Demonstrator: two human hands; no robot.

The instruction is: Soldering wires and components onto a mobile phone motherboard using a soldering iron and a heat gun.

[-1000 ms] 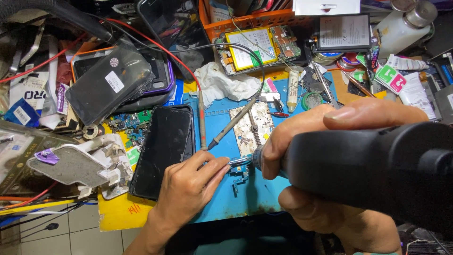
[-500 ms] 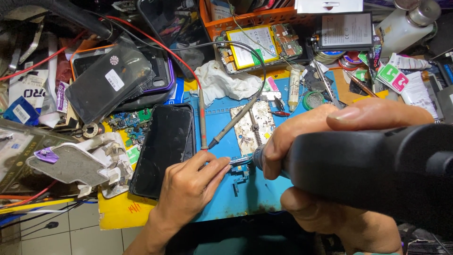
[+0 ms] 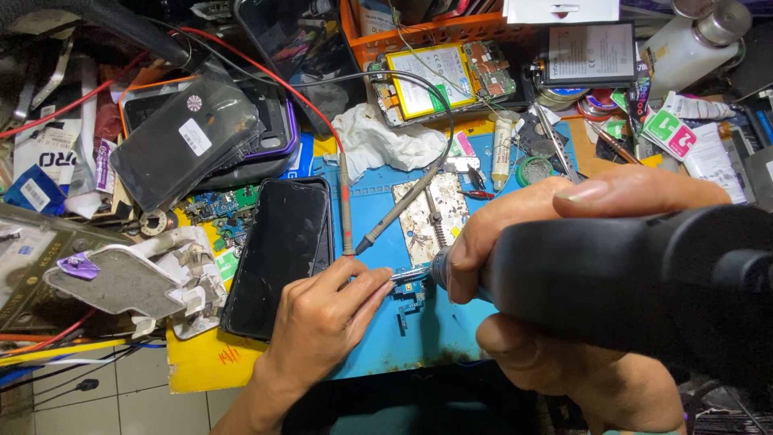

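The biggest risk lies at the tool tip: the small circuit board point(image 3: 411, 292) sits just past the left hand's fingertips, and if those fingers ease their pressure the board could skid across the blue mat point(image 3: 378, 338) under the tool's push. A slip of the black handheld tool point(image 3: 612, 282) could also bring its tip against the fingers point(image 3: 366, 286) that steady the part, since they lie almost touching it. The dark phone point(image 3: 282, 254), just to the outer side of the left hand, and the two probes point(image 3: 378, 217) beyond the fingertips crowd the surface, so a jerk could knock them.

The left hand point(image 3: 322, 322) lies palm down, fingers pressed together and extended, tips pinning the board's edge. The right hand point(image 3: 564, 306) is wrapped tight around the tool's thick body, thumb along the top, nose aimed at the board.
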